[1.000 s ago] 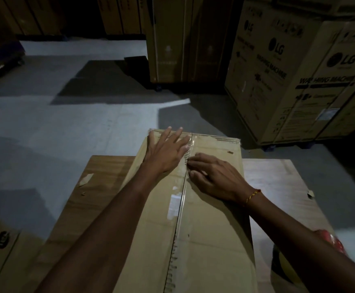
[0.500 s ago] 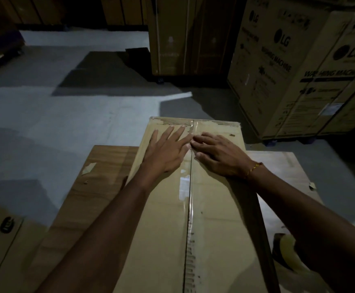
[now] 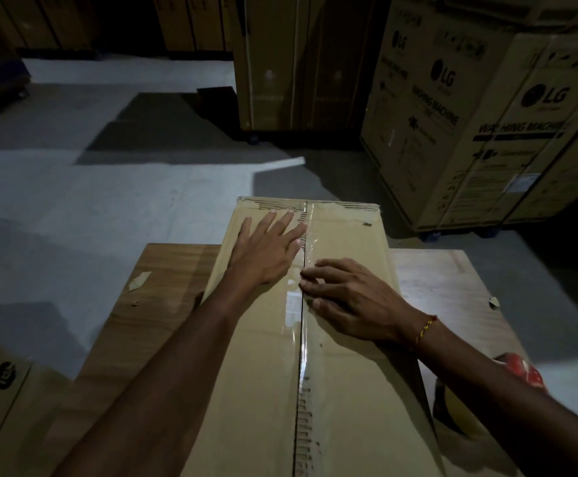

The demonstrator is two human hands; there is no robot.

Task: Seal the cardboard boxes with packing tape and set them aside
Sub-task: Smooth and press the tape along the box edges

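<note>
A long brown cardboard box (image 3: 346, 366) lies lengthwise on a wooden table (image 3: 163, 290), its far end hanging past the table edge. Clear packing tape (image 3: 304, 342) runs along the centre seam between the two top flaps. My left hand (image 3: 267, 251) lies flat with straight fingers on the left flap near the far end. My right hand (image 3: 347, 297) rests on the right flap, its fingertips pressing the tape at the seam. A tape roll with a red dispenser (image 3: 518, 371) sits at the right, partly hidden behind my right forearm.
Tall LG washing machine cartons (image 3: 470, 108) stand at the back right, another tall carton (image 3: 280, 60) at the back centre. A flat LG carton (image 3: 2, 404) lies at the lower left. A scrap of tape (image 3: 139, 280) sticks to the table. Grey floor lies beyond.
My right hand has slid back along the seam toward me from the far end. My left hand stays flat near the far end of the left flap.
</note>
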